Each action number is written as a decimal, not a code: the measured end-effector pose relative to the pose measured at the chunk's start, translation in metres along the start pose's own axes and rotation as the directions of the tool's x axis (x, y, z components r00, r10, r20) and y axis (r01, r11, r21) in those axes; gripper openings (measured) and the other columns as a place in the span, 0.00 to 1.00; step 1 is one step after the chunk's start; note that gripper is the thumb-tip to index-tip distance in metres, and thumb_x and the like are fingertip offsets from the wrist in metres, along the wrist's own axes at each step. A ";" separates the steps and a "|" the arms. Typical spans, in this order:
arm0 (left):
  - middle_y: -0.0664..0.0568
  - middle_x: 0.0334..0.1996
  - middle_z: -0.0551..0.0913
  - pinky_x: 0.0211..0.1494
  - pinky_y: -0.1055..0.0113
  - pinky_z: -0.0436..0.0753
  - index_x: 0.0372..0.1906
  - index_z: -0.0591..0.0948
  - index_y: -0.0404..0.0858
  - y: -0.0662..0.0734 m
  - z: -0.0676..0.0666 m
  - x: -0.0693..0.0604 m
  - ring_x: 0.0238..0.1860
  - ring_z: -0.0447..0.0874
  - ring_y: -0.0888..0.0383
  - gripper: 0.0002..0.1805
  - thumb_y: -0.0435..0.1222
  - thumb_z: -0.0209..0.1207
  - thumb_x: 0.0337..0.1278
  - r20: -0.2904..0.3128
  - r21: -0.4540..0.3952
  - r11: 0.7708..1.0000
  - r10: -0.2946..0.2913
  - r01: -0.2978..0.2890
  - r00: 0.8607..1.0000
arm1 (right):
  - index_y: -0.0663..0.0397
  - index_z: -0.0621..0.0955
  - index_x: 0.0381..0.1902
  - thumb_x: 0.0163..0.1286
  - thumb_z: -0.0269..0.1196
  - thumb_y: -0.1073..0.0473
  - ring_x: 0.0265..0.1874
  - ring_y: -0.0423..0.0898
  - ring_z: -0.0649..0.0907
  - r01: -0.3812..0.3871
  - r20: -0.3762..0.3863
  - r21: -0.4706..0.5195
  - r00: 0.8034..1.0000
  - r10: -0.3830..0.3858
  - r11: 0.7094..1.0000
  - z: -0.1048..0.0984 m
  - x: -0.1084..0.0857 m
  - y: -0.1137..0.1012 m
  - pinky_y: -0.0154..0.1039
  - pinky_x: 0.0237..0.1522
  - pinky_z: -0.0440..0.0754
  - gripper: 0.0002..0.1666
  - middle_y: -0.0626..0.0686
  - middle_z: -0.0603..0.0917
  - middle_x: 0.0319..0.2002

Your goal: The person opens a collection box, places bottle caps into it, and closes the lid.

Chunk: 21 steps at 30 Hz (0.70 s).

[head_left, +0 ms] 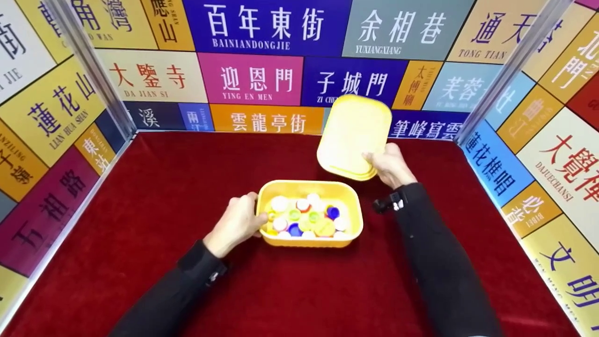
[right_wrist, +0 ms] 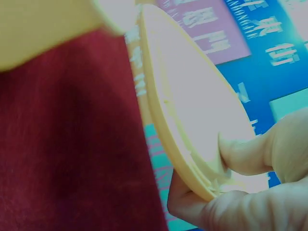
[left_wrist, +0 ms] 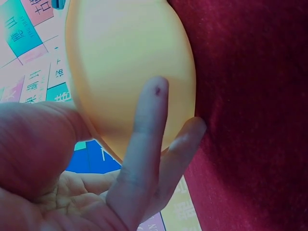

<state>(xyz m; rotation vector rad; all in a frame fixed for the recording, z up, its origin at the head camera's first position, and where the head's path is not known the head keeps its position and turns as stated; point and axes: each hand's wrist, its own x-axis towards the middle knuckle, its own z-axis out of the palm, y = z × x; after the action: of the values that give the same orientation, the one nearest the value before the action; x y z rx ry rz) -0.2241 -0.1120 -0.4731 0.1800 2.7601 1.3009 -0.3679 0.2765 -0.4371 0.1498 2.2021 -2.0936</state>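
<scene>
On the red cloth stands a yellow plastic box (head_left: 309,243), its top uncovered. Inside lie several round bottle caps (head_left: 294,229) in white, blue, yellow and green. My left hand (head_left: 237,219) grips the box's left end, thumb at the rim. In the left wrist view, fingers (left_wrist: 149,120) lie along the outside of the box wall (left_wrist: 120,62). My right hand (head_left: 392,164) pinches a yellow lid (head_left: 354,133) by its lower right edge and holds it up tilted, behind and right of the box. The thumb lies on the lid's inner face (right_wrist: 187,91) in the right wrist view.
The red cloth (head_left: 178,178) covers the tabletop. Printed panels with Chinese street names (head_left: 262,28) form the back and both sides, joined by metal posts (head_left: 89,65) at the corners. A small dark device (head_left: 388,204) sits at the right wrist.
</scene>
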 end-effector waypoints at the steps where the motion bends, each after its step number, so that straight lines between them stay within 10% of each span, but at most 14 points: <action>1: 0.34 0.47 0.94 0.28 0.63 0.93 0.70 0.82 0.25 0.000 0.000 0.000 0.30 0.98 0.50 0.26 0.28 0.68 0.70 0.000 0.002 1.000 0.004 -0.004 1.000 | 0.79 0.75 0.75 0.88 0.56 0.74 0.50 0.42 0.92 0.017 0.013 0.030 1.000 -0.018 0.999 0.001 -0.004 -0.003 0.35 0.57 0.94 0.23 0.56 0.91 0.52; 7: 0.33 0.46 0.94 0.29 0.60 0.94 0.68 0.82 0.24 -0.001 -0.001 0.000 0.26 0.97 0.50 0.24 0.31 0.70 0.75 -0.007 0.031 0.999 0.032 -0.032 0.999 | 0.75 0.70 0.83 0.91 0.54 0.71 0.61 0.43 0.91 0.056 0.049 0.129 0.997 -0.063 0.990 0.009 -0.035 -0.014 0.37 0.65 0.92 0.29 0.56 0.89 0.63; 14: 0.30 0.75 0.81 0.79 0.41 0.87 0.85 0.72 0.27 0.009 -0.004 0.000 0.73 0.85 0.36 0.46 0.44 0.77 0.74 -0.096 0.202 0.972 0.141 -0.119 0.985 | 0.73 0.66 0.83 0.91 0.55 0.71 0.64 0.48 0.92 0.069 0.121 0.186 0.988 -0.092 0.980 0.028 -0.075 -0.008 0.43 0.71 0.91 0.29 0.60 0.88 0.67; 21: 0.38 0.73 0.88 0.78 0.46 0.89 0.85 0.75 0.34 0.035 -0.006 0.000 0.72 0.91 0.43 0.44 0.48 0.78 0.76 -0.066 -0.105 0.913 0.390 -0.395 0.919 | 0.68 0.65 0.86 0.91 0.55 0.71 0.70 0.51 0.90 0.078 0.190 0.231 0.974 -0.124 0.970 0.049 -0.099 0.003 0.45 0.75 0.89 0.31 0.67 0.81 0.78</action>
<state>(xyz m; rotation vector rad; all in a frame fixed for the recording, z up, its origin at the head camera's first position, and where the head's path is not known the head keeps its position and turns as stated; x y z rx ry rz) -0.2227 -0.0946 -0.4423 0.7411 2.7655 1.5626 -0.2695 0.2280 -0.4288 -0.1589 1.8953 -2.2902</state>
